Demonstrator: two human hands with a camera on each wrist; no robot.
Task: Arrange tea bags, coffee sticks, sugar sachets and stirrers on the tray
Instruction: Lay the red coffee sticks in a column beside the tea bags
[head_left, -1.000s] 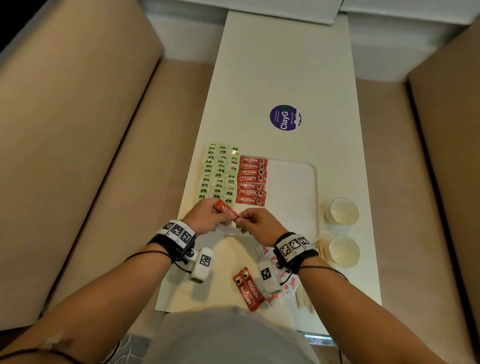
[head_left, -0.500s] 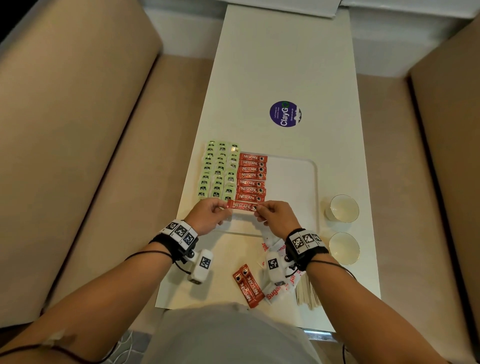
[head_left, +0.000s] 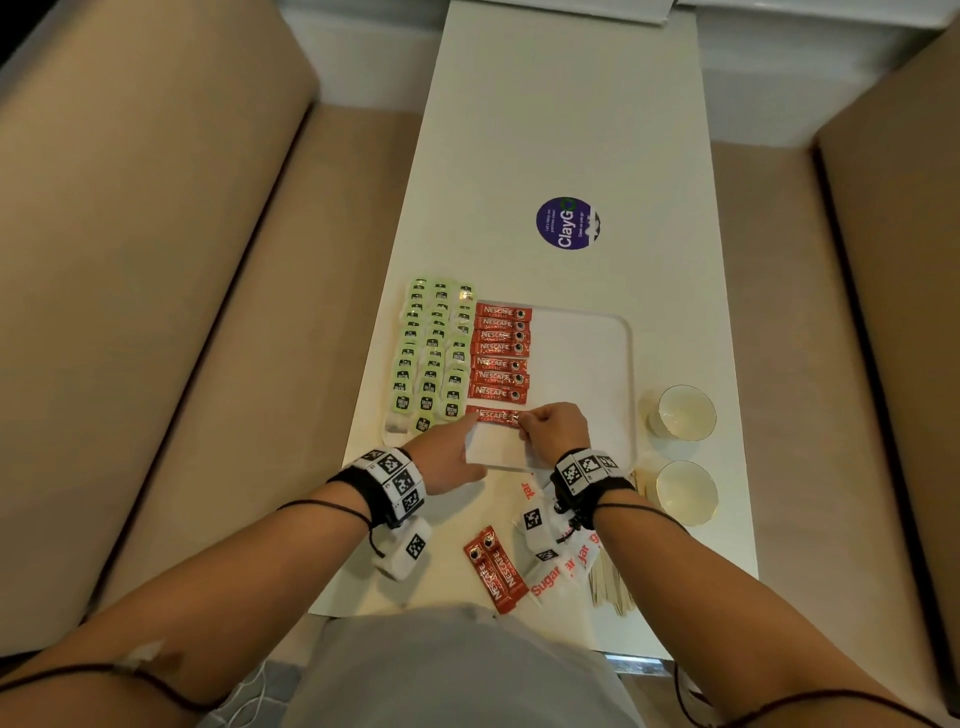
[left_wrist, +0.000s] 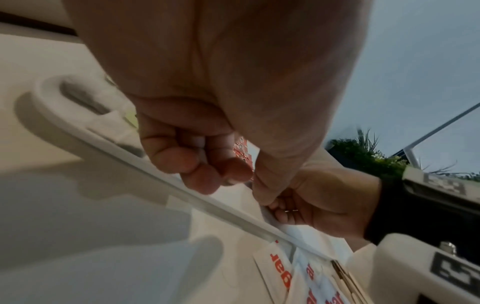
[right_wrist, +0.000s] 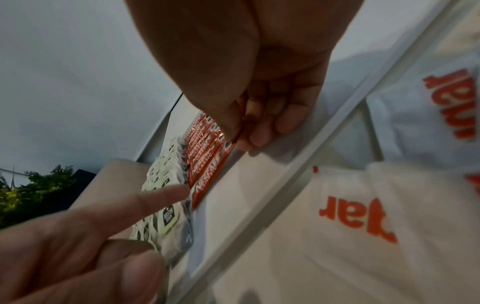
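A white tray (head_left: 582, 364) holds rows of green tea bags (head_left: 431, 353) on its left and a column of red coffee sticks (head_left: 501, 353) beside them. The nearest coffee stick (head_left: 493, 415) lies flat at the bottom of that column. My right hand (head_left: 522, 421) pinches its right end between thumb and fingers (right_wrist: 259, 135). My left hand (head_left: 467, 423) holds nothing; its straight index finger (right_wrist: 168, 193) touches the stick's left end, next to the tea bags (right_wrist: 166, 197). In the left wrist view its other fingers (left_wrist: 197, 164) are curled above the tray rim (left_wrist: 207, 205).
On the table in front of the tray lie two loose coffee sticks (head_left: 496, 571), several sugar sachets (head_left: 561, 569) and a bundle of wooden stirrers (head_left: 610, 584). Two paper cups (head_left: 680, 413) stand right of the tray. A purple sticker (head_left: 567, 223) lies farther back. Beige benches flank the table.
Both hands carried the coffee stick forward from the tray's near edge and laid it under the column. My left hand gave up its pinch and now only touches with one finger.
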